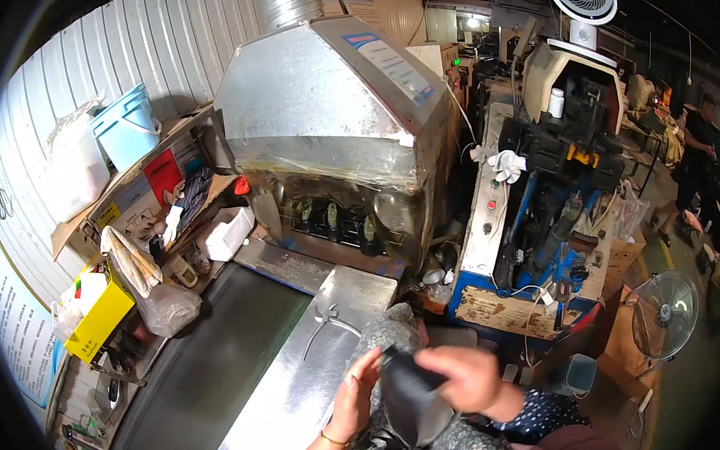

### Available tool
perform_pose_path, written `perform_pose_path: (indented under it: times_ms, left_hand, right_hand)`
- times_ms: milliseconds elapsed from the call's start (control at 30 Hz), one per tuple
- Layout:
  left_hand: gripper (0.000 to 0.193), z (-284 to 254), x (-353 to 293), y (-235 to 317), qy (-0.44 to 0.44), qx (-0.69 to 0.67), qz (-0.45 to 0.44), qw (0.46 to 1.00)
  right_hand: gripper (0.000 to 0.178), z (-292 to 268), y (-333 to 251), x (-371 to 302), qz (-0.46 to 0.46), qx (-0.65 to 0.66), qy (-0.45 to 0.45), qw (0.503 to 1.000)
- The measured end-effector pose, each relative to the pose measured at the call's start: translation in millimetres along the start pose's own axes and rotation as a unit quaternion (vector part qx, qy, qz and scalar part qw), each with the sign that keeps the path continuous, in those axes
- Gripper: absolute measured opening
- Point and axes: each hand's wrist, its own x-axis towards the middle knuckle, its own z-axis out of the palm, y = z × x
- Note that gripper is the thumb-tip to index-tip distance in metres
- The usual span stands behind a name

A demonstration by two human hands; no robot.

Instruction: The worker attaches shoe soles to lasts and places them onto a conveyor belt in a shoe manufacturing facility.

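A black leather piece, apparently a shoe upper [415, 391], is held upright in front of my body. My left hand [355, 394] grips its left edge, the fingers pointing up and the thumb side toward me. From the right, my right hand [466, 377] closes on it near the upper edge, its fingers curled and slightly blurred by motion. The piece's lower part is shiny and bulges toward me. Behind it lies grey patterned cloth [387, 326]. The inside of the black piece is hidden.
Left of my hands runs a metal table [260, 404] with a thin curved metal tool [329, 319], alongside a dark conveyor belt [212, 370]. Ahead stands a hooded metal machine [320, 104] with dark shoe-like shapes inside. At right are a blue-framed machine [542, 238] and a floor fan [665, 313].
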Motion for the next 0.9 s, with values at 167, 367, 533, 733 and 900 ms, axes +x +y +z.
perform_pose_path:
  times_ms: [167,367,533,733,900]
  left_hand:
    - [0.035,33,16,-4,0.066,0.034,-0.130,0.989]
    - [0.032,46,10,-16,0.092,0.015,-0.033,0.995]
    - [0.056,16,17,-37,0.072,0.431,0.070,0.897]
    - [0.047,-3,53,-30,0.109,0.276,-0.115,0.948]
    - [0.045,-12,49,-49,0.096,0.239,-0.130,0.958]
  right_hand:
    - [0.035,11,8,-15,0.024,-0.019,-0.078,0.996]
    - [0.036,-10,24,-5,0.065,0.084,-0.204,0.973]
    - [0.038,40,54,-86,0.286,0.141,-0.066,0.945]
    - [0.029,33,92,-113,0.401,0.185,-0.130,0.888]
    - [0.064,73,103,-113,0.590,0.258,-0.111,0.757]
